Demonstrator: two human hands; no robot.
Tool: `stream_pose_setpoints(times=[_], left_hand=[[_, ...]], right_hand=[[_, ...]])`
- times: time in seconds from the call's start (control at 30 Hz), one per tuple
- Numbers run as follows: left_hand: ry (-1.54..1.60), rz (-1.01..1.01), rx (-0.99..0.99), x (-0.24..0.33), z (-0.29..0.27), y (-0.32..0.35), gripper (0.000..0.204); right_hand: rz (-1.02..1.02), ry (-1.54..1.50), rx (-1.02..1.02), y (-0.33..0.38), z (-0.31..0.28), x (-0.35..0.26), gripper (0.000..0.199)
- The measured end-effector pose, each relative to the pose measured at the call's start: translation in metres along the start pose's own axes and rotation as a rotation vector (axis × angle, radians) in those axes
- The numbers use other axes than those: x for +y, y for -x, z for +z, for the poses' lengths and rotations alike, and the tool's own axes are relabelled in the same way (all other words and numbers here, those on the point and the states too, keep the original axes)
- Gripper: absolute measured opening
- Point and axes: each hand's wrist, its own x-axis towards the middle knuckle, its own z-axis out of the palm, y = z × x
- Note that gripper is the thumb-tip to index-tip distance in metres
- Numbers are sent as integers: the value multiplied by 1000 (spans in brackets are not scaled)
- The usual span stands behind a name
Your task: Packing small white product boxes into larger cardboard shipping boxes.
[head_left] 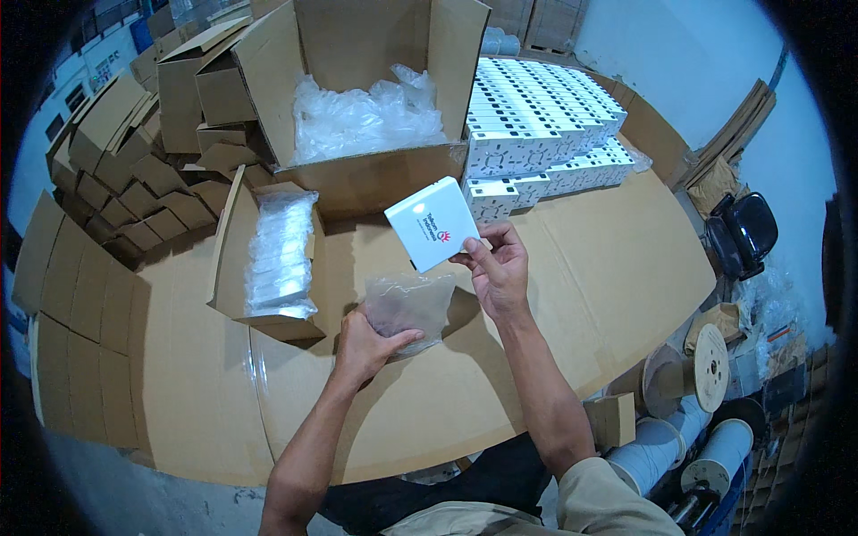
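Note:
A flat white square plastic case point(431, 219) with a small printed mark is tilted up over the table, its lower right corner pinched in my right hand point(499, 266). Lower and to the left, my left hand point(368, 344) grips a clear plastic bag point(409, 308) between thumb and fingers. The bag hangs just below the case, apart from it. Beside my left hand stands an open carton point(229, 255) with a row of bagged items point(282, 255) packed upright in it. The fingers behind the bag are partly hidden.
A large open carton point(375, 165) of loose plastic bags point(366, 116) stands at the back. White cases point(536, 116) are stacked at the back right. Folded cartons point(143, 170) pile up at the far left. Cable spools point(661, 438) and a black chair point(742, 234) stand right of the cardboard-covered table point(608, 277).

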Motion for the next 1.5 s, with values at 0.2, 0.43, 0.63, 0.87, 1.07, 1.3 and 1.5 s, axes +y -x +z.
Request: stream_pose_setpoints(times=[0.2,0.43,0.63,0.87,1.07,1.3,1.5], left_hand=[[-22,-21,-21,6,-2,2,58],[-60,-7,44,9,-4,1,59],[-25,-35,52,6,-6,0,59],[-65,-66,9,6,-8,-1,60],[-47,-95,-1,-4,-7,-2,58],[-19,-53,-31,9,-7,2,53],[315,-45,-6,-1,-6,-1,41]], right_hand=[[-5,74,-78,-1,-2,1,18],[3,57,-102,-1,-6,2,18],[19,118,-95,-1,-9,0,17],[39,256,-146,-1,-13,1,18],[57,302,-169,-1,-11,1,18],[155,401,-173,1,-9,3,16],[181,419,-181,3,-4,5,15]])
